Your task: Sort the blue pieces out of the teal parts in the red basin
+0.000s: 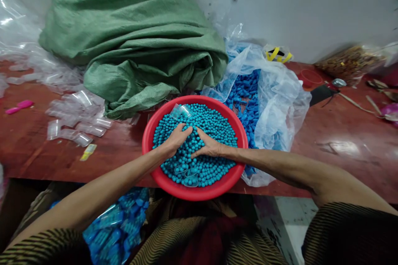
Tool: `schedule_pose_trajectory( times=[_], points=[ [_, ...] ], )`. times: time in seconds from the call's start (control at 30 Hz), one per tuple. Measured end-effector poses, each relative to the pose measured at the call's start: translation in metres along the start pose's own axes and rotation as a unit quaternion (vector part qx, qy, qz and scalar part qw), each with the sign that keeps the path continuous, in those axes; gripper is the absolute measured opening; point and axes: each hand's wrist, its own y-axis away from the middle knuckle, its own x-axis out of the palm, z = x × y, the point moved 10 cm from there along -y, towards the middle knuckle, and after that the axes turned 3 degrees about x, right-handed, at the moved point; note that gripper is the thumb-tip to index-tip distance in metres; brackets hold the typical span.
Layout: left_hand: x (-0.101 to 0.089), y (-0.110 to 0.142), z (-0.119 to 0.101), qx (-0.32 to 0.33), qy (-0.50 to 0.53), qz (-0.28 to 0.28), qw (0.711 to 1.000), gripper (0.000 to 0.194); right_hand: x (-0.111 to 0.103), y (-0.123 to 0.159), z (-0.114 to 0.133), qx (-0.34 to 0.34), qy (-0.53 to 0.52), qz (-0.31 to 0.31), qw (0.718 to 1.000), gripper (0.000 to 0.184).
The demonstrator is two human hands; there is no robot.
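A red basin full of small turquoise beads stands at the table's front edge. Both hands reach into the beads, facing each other near the middle. My left hand has its thumb apart from the fingers, which are partly sunk among the beads. Across from it, my right hand is open, with thumb and fingers spread around some beads. A clear plastic sleeve lies on the beads beyond my left hand. Nearer to me, clear bead-filled pieces rest at the basin's front.
Behind the basin slumps a large green sack. Clear plastic sleeves are heaped at left, near a pink tool. On the right, a translucent bag holds blue pieces. Below the table sits a pile of packed blue items.
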Motion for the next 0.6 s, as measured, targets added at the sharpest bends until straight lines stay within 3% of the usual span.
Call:
schedule_pose_trajectory(
  times=[0.17, 0.3, 0.43, 0.6],
  points=[
    [0.009, 0.001, -0.008, 0.042, -0.06, 0.047, 0.996, 0.037, 0.003, 0.012, -0.018, 0.088, 0.082, 0.044, 0.992, 0.131],
    [0.022, 0.007, -0.021, 0.118, -0.143, 0.086, 0.979, 0.035, -0.004, 0.029, -0.005, 0.029, 0.141, 0.048, 0.988, 0.131],
    [0.042, 0.016, -0.028, 0.148, -0.261, 0.144, 0.943, 0.034, -0.012, 0.045, 0.004, -0.018, 0.181, 0.061, 0.982, 0.108],
    [0.068, 0.039, -0.033, 0.181, -0.355, 0.219, 0.891, 0.031, -0.013, 0.064, 0.004, -0.014, 0.26, 0.141, 0.955, 0.059]
  ],
)
